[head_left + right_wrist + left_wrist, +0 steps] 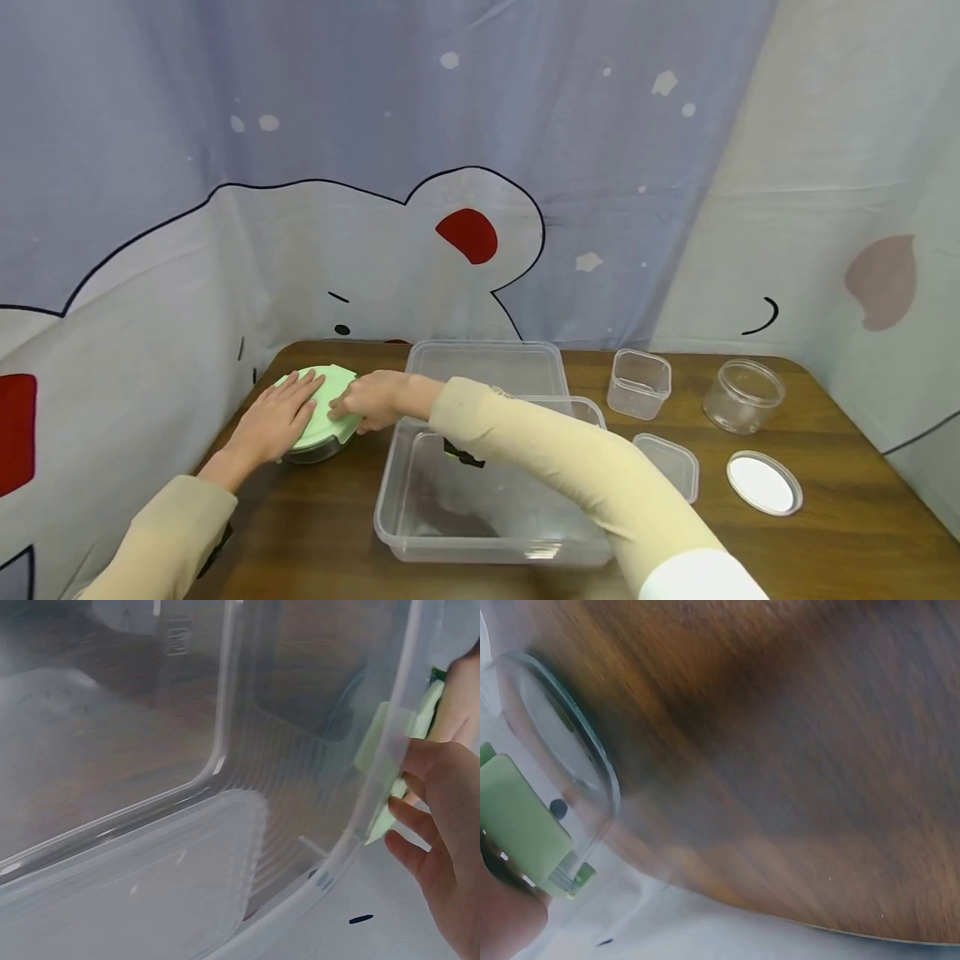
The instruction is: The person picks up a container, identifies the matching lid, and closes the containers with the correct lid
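Note:
At the left of the table stands a round clear container [313, 452] under a pale green snap lid [330, 385]. My left hand [273, 421] lies with fairly straight fingers across the lid's top. My right hand [378, 398] is at the lid's right edge, its fingers bent over the rim around a side flap. In the right wrist view, that hand [446, 832] shows bent fingers against the green lid [382, 821], partly behind clear plastic. The left wrist view shows a green side flap [525, 814] hanging down over the clear wall, with part of a finger [510, 919] beside it.
A large clear plastic box [450, 546] stands under my right forearm, with a flat clear lid [487, 367] behind it. To the right are a small square tub [637, 392], its clear lid [671, 467], a round jar [742, 400] and a white-centred round lid [763, 483].

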The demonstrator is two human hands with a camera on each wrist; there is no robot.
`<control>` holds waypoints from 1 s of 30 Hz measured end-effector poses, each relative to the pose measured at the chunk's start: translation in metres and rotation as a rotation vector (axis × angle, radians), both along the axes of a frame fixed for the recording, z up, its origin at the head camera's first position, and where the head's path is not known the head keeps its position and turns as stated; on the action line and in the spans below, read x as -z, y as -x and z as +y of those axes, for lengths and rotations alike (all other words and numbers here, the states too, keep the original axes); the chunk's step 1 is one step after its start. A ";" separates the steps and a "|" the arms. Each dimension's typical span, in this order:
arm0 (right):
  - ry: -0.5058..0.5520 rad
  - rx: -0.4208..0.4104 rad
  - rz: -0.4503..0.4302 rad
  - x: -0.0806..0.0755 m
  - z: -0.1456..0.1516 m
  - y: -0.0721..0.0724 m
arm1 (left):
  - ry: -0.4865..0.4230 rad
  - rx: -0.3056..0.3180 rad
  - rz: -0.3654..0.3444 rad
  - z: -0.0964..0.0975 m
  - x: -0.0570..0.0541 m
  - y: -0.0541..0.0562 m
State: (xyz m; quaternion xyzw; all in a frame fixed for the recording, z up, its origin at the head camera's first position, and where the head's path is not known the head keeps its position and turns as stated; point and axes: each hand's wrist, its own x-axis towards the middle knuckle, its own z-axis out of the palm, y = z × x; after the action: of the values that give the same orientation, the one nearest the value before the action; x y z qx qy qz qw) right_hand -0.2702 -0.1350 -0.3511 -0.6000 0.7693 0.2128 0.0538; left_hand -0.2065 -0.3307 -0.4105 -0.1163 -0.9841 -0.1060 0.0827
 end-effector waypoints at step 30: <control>0.162 0.067 0.165 -0.022 0.094 0.004 | 0.029 0.024 0.115 0.073 -0.028 0.021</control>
State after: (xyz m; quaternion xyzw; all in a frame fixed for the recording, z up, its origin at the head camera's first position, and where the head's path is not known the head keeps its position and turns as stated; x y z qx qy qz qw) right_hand -0.2739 -0.0405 -0.3289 -0.5567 0.8054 0.1968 -0.0513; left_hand -0.2270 -0.2579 -0.3822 -0.1350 -0.9777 -0.0860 0.1360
